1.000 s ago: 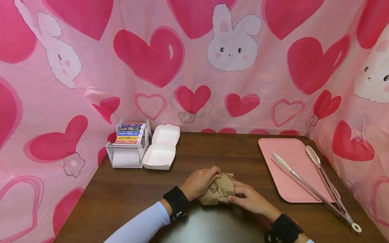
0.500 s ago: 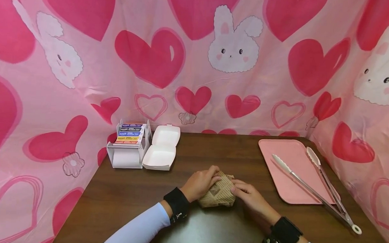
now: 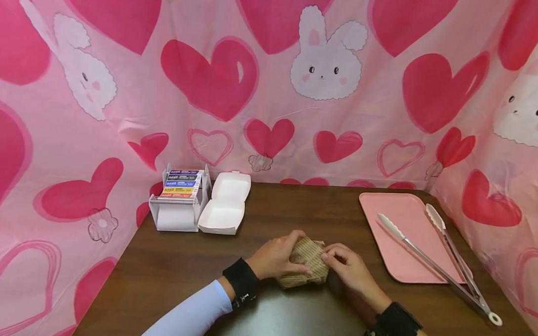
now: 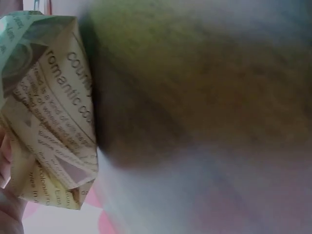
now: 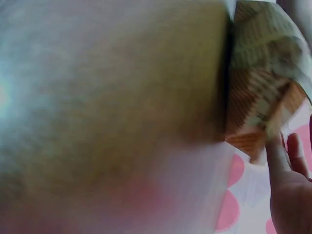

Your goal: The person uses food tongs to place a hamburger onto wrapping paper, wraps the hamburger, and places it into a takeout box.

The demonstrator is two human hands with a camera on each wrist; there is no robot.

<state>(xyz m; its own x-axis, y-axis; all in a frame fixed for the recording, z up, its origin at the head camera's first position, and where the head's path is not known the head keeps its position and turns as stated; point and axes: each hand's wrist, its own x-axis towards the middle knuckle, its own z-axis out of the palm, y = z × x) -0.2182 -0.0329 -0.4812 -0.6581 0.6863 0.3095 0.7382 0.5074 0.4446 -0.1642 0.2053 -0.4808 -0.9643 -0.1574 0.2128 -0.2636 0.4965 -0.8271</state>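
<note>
A brown bundle wrapped in newsprint-patterned paper (image 3: 309, 254) sits at the front middle of the table. My left hand (image 3: 275, 257) holds its left side, thumb across the near face and fingers over the far edge. At its right edge, my right hand (image 3: 350, 270) pinches the paper between thumb and fingers. In the left wrist view the folded, printed wrapper (image 4: 58, 112) shows at the left, with part of a hand beside it. The right wrist view has the wrapper (image 5: 258, 92) above my right hand (image 5: 290, 190). What the paper encloses is hidden.
A pink tray (image 3: 398, 232) lies at the right with metal tongs (image 3: 430, 260) across it, their handle end past its rim. At the back left stand a white dispenser with colored label strips (image 3: 179, 199) and an open white clamshell box (image 3: 225, 206).
The wrapper looks smoother and its near face has turned. My left thumb now lies across the paper. My right hand has gone from the bundle's lower right side to its upper right edge.
</note>
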